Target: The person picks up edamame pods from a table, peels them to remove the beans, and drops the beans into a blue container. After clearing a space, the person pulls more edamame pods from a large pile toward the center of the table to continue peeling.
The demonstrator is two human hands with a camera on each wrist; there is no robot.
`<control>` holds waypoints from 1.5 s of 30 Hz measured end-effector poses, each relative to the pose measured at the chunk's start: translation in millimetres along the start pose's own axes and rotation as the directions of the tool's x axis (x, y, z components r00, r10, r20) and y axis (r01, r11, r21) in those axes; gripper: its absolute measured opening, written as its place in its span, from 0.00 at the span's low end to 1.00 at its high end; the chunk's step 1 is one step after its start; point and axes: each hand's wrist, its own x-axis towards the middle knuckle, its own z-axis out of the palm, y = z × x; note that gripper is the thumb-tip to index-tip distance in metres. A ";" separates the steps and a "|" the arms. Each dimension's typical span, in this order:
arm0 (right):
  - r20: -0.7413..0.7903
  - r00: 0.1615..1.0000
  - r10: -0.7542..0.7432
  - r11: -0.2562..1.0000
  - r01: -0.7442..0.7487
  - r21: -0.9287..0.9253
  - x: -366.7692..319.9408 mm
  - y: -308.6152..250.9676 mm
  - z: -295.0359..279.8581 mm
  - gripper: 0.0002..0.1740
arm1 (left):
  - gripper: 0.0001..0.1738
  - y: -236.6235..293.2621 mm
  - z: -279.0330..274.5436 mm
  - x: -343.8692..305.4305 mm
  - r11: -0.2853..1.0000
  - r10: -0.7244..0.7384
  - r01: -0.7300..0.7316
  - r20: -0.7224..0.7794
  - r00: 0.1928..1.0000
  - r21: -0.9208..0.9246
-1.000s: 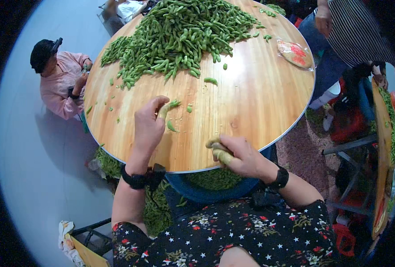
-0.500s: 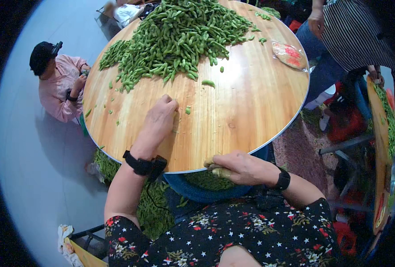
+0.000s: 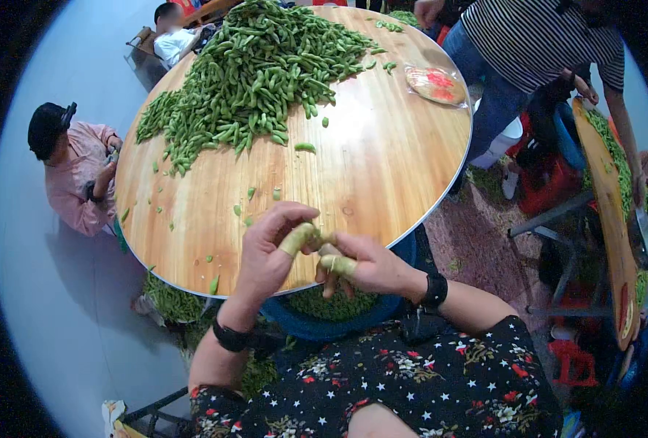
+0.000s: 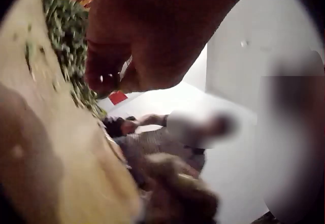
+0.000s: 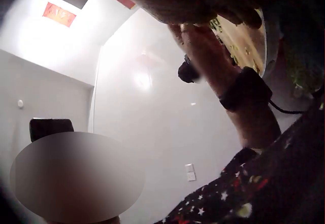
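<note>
My left hand (image 3: 269, 248) and right hand (image 3: 375, 269) meet over the near rim of the round wooden table (image 3: 382, 182). Between their fingertips shows a small bit of a green bean pod (image 3: 319, 237), mostly hidden by the fingers. Left thumb and fingers pinch it; whether the right fingers grip it too, I cannot tell. Yellow-green covers wrap both thumbs. In the left wrist view the left hand (image 4: 147, 36) is dark, its fingers bent inward. A big heap of bean pods (image 3: 243, 80) fills the table's far left, with loose pods scattered near the left hand.
Below the near rim stands a blue tub (image 3: 302, 330) with green contents. A wrapped flat round item (image 3: 435, 85) lies at the table's right. One person in pink (image 3: 83, 171) sits at the left; another in a striped top (image 3: 535, 44) stands at the right, by a second table (image 3: 608, 226).
My left hand reached down onto the loose pods, then drew back toward me to meet the right hand. The right hand has risen slightly from the rim. The head view has shifted.
</note>
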 end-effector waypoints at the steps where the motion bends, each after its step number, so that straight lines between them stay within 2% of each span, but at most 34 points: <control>1: -0.024 0.999 0.034 0.981 -0.029 0.193 0.0 -2.0 -0.2 0.18 | 0.10 -1.9 6.5 -3.1 0.997 0.050 -0.047 -0.054 0.997 0.056; 2: -0.038 0.997 0.070 0.923 -0.050 0.381 0.4 -4.3 1.1 0.18 | 0.10 -2.9 9.7 -6.5 0.989 0.103 -0.090 -0.106 0.989 0.119; 3: -0.104 0.992 0.067 0.914 -0.019 0.406 -0.7 -7.4 2.6 0.17 | 0.10 -6.9 10.4 -10.0 0.989 0.098 -0.084 -0.115 0.989 0.124; 6: -0.135 0.984 0.112 0.926 -0.054 0.374 -1.6 -4.0 -3.1 0.17 | 0.08 -20.8 12.3 -18.7 0.994 0.049 -0.031 -0.186 0.981 0.102; 8: -0.124 0.986 0.113 0.932 -0.062 0.356 -2.6 -3.6 -3.0 0.16 | 0.09 -22.2 14.6 -23.5 1.000 0.003 -0.006 -0.277 0.961 -0.010; 9: -0.091 0.987 0.132 0.906 -0.083 0.415 -3.5 -5.5 -2.0 0.16 | 0.09 -24.2 14.7 -23.5 1.000 0.003 -0.005 -0.278 0.961 -0.010; 10: -0.057 0.987 0.150 0.875 -0.105 0.473 -3.6 -5.8 -1.1 0.15 | 0.11 -28.4 14.1 -23.9 0.933 0.249 -0.169 -0.233 0.940 0.319; 11: -0.052 0.987 0.153 0.874 -0.110 0.474 -3.4 -4.9 -0.4 0.15 | 0.12 -32.3 14.0 -25.3 0.737 0.459 -0.307 -0.112 0.881 0.602; 13: -0.048 0.986 0.157 0.808 -0.100 0.580 -1.5 -2.5 -0.1 0.15 | 0.12 -37.3 13.3 -27.3 0.752 0.445 -0.310 -0.101 0.890 0.582; 16: -0.063 0.986 0.152 0.835 -0.094 0.543 0.8 4.1 1.6 0.15 | 0.11 -43.2 13.1 -33.1 0.791 0.382 -0.271 -0.096 0.919 0.549; 18: -0.074 0.988 0.136 0.830 -0.073 0.552 2.5 6.5 4.0 0.16 | 0.09 -38.1 15.8 -35.6 0.917 0.208 -0.146 -0.132 0.969 0.370; 19: -0.083 0.989 0.119 0.826 -0.052 0.561 3.7 7.6 5.3 0.16 | 0.09 -36.9 16.6 -35.8 0.918 0.206 -0.144 -0.134 0.969 0.369; 21: -0.092 0.990 0.109 0.828 -0.039 0.560 5.7 6.4 8.0 0.16 | 0.11 -34.5 17.6 -36.9 0.970 0.046 0.002 -0.193 0.980 0.242; 22: -0.106 0.990 0.096 0.830 -0.021 0.557 6.2 5.8 8.6 0.15 | 0.11 -33.3 18.4 -36.1 0.970 0.046 0.003 -0.195 0.980 0.242; 25: -0.131 0.989 0.073 0.885 -0.003 0.466 7.0 5.6 6.8 0.14 | 0.15 -28.7 19.6 -31.3 0.958 0.104 -0.035 -0.229 0.968 0.285; 26: -0.130 0.989 0.074 0.884 -0.005 0.467 6.3 4.4 6.2 0.14 | 0.16 -27.8 16.9 -30.7 0.909 0.223 -0.142 -0.170 0.960 0.392; 27: -0.135 0.990 0.051 0.933 0.000 0.359 4.7 1.3 5.4 0.14 | 0.18 -26.6 14.5 -30.9 0.838 0.333 -0.247 -0.097 0.938 0.487; 28: -0.137 0.990 0.028 0.969 0.007 0.247 3.2 -2.4 4.5 0.13 | 0.18 -22.9 13.0 -33.7 0.838 0.333 -0.246 -0.100 0.938 0.487; 30: -0.094 0.995 0.021 0.981 -0.002 0.195 -1.2 -14.3 2.1 0.11 | 0.15 -11.5 12.8 -41.5 0.658 0.444 -0.390 0.087 0.892 0.644; 31: -0.046 0.999 0.017 0.989 -0.010 0.145 -3.3 -16.8 2.0 0.09 | 0.14 -7.5 14.7 -44.8 0.753 0.360 -0.316 0.040 0.932 0.578; 32: -0.045 0.999 0.019 0.989 -0.012 0.145 -3.7 -15.8 2.3 0.09 | 0.14 -8.9 13.6 -46.9 0.754 0.360 -0.314 0.038 0.932 0.577; 33: 0.018 0.992 0.124 0.914 -0.121 0.386 -2.9 -13.5 2.4 0.09 | 0.14 -11.0 10.3 -48.4 0.996 -0.011 0.019 -0.084 0.996 0.092; 34: 0.105 0.973 0.207 0.772 -0.228 0.594 -1.3 -10.3 2.1 0.09 | 0.14 -13.0 7.6 -48.9 0.835 -0.387 0.352 0.004 0.922 -0.423; 35: 0.137 0.970 0.201 0.706 -0.241 0.666 -0.1 -3.8 1.9 0.12 | 0.13 -14.3 7.0 -48.4 0.759 -0.423 0.384 0.050 0.905 -0.526; 36: 0.138 0.969 0.204 0.705 -0.244 0.666 -0.8 -1.6 1.9 0.12 | 0.13 -18.0 5.9 -49.0 0.757 -0.425 0.385 0.050 0.904 -0.528; 38: 0.177 0.969 0.171 0.642 -0.246 0.726 0.4 -0.8 0.5 0.13 | 0.13 -23.3 2.5 -48.1 0.636 -0.440 0.408 0.126 0.889 -0.655; 39: 0.176 0.970 0.170 0.643 -0.245 0.726 0.8 1.6 0.2 0.13 | 0.13 -21.5 4.1 -48.5 0.637 -0.439 0.407 0.126 0.890 -0.655; 40: 0.160 0.970 0.181 0.685 -0.241 0.688 1.1 3.6 -0.4 0.11 | 0.13 -18.0 7.7 -48.5 0.838 -0.404 0.367 -0.008 0.915 -0.404; 41: 0.144 0.971 0.189 0.725 -0.236 0.647 1.5 3.8 -1.2 0.10 | 0.13 -15.6 10.6 -47.5 0.944 -0.325 0.313 -0.123 0.938 -0.102; 42: 0.142 0.972 0.187 0.726 -0.234 0.647 1.0 2.0 -0.2 0.10 | 0.13 -16.1 12.5 -46.9 0.945 -0.323 0.312 -0.122 0.938 -0.101; 43: 0.093 0.973 0.211 0.749 -0.222 0.625 0.2 -1.0 1.7 0.11 | 0.12 -18.1 14.1 -46.7 0.947 0.049 0.014 -0.188 0.981 0.322; 44: 0.045 0.971 0.233 0.771 -0.212 0.601 0.0 -3.1 3.2 0.13 | 0.11 -21.0 14.7 -46.5 0.683 0.409 -0.240 -0.090 0.908 0.690; 45: 0.047 0.972 0.231 0.771 -0.212 0.600 -0.2 -5.7 5.2 0.13 | 0.15 -23.8 12.8 -47.7 0.614 0.445 -0.278 -0.033 0.895 0.739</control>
